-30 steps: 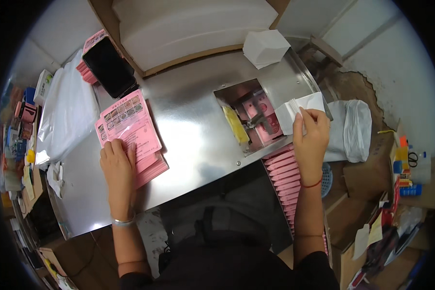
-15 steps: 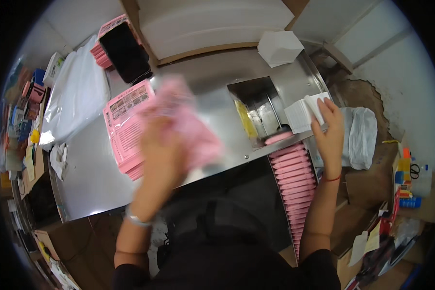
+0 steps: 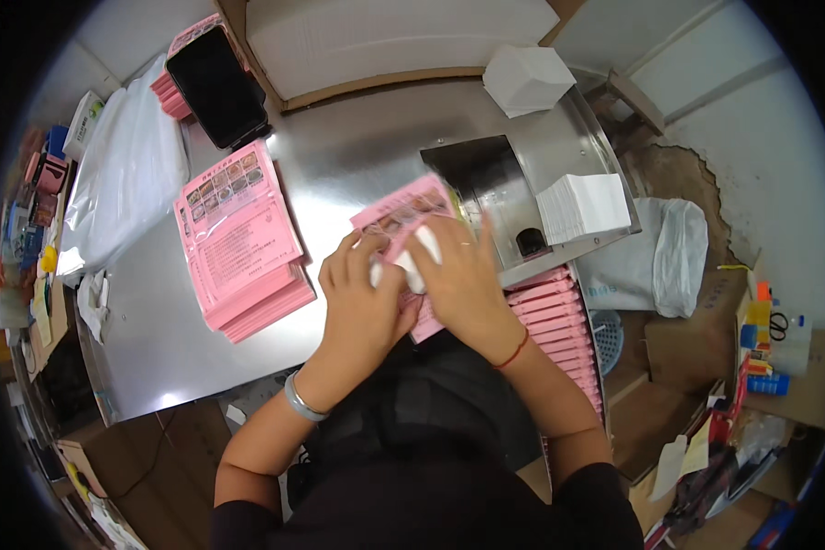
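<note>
Landmark: rectangular opening (image 3: 500,179) in a stainless-steel table (image 3: 339,128).

Item: pink printed pouch (image 3: 396,209), one, slanted at the left edge of the opening, its upper right corner overlapping that edge in view.

Item: folded white paper (image 3: 422,259), one, between the hands at the pouch; whether inside it or on top cannot be told.

Left hand (image 3: 356,307): left of the opening; fingers curled over the pouch, pinching it, thumb tucked below the paper.

Right hand (image 3: 465,289): at the opening's lower left corner, close beside the left; fingers bent against the paper, one finger raised and blurred; firmness of grip cannot be told.

Pink pouch stack (image 3: 243,252): left of the opening, well apart.

White paper stack (image 3: 591,206): against the opening's right side.

Second white paper stack (image 3: 530,81): beyond the opening, toward the table's far corner.

Row of pink packets (image 3: 555,316): below the opening, under the table edge.

Black smartphone (image 3: 215,87): far left of the opening, tilted.
</note>
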A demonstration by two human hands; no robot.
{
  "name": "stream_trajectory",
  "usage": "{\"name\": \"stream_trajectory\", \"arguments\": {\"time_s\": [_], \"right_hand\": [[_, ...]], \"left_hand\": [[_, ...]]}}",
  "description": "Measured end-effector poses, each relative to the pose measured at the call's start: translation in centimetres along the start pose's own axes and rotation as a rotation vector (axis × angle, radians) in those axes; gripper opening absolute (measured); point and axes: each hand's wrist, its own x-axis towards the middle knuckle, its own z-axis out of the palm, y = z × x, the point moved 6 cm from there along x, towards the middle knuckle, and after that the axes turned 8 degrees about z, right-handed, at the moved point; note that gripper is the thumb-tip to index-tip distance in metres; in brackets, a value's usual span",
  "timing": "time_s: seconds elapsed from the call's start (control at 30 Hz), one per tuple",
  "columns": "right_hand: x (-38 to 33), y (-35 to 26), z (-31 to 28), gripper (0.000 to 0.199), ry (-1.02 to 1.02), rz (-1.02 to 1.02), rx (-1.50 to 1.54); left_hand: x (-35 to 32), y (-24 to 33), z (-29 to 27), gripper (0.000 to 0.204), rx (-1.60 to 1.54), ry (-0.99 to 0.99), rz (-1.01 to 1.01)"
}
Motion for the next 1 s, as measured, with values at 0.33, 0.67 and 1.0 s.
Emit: {"name": "stream_trajectory", "arguments": {"time_s": [0.33, 0.67, 1.0], "right_hand": [[-1.0, 9.8, -6.7, 0.024, 0.29, 0.397, -0.2], [-1.7, 12.1, -9.5, 0.035, 0.278, 0.338, -0.16], [-0.4, 2.5, 2.2, 0.018, -0.265, 0.078, -0.005]], "left_hand": [[1.5, -0.7, 1.6, 0.054, 0.045, -0.189, 0.053], [1.7, 1.7, 1.2, 0.059, 0.11, -0.377, 0.142], [3.8, 3.3, 1.2, 0.069, -0.333, -0.135, 0.326]]}}
